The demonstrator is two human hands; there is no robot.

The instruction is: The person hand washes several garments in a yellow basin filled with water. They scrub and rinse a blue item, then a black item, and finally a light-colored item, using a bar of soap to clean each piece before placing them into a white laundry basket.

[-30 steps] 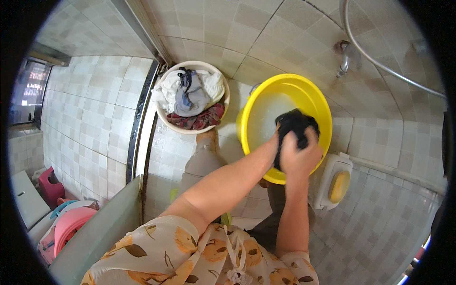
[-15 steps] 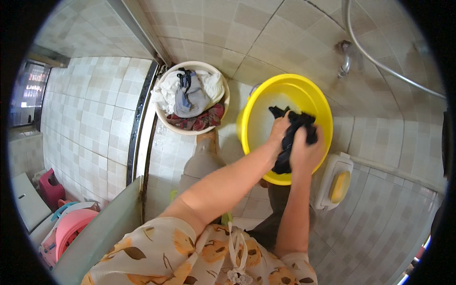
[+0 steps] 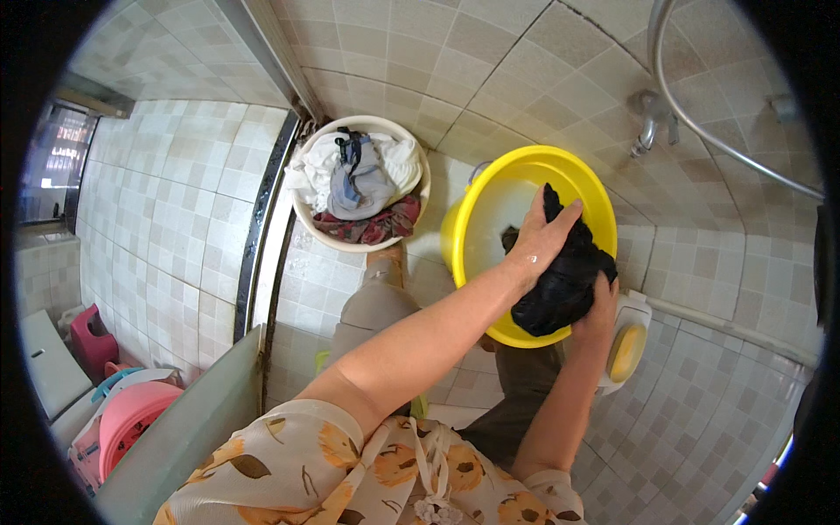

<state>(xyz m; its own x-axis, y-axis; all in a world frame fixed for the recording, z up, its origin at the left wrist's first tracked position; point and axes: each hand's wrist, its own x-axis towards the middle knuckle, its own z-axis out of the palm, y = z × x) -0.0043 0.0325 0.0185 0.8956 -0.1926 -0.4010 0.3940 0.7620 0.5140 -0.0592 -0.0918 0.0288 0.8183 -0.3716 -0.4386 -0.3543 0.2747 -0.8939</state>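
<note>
**Both hands closed on the dark cloth**

Your left arm reached up and to the right from the lower middle, bare to the shoulder, with the left hand (image 3: 544,238) laid palm-down, fingers spread, over the top of the dark cloth (image 3: 564,280). Your right forearm rose steeply beside it, and the right hand (image 3: 598,306) gripped the cloth's lower right side, fingers curled into it.

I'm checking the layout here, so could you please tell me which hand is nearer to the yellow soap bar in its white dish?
Right. The right hand grips the black cloth just above the yellow soap bar; the left hand lies farther up, over the yellow basin.
</note>
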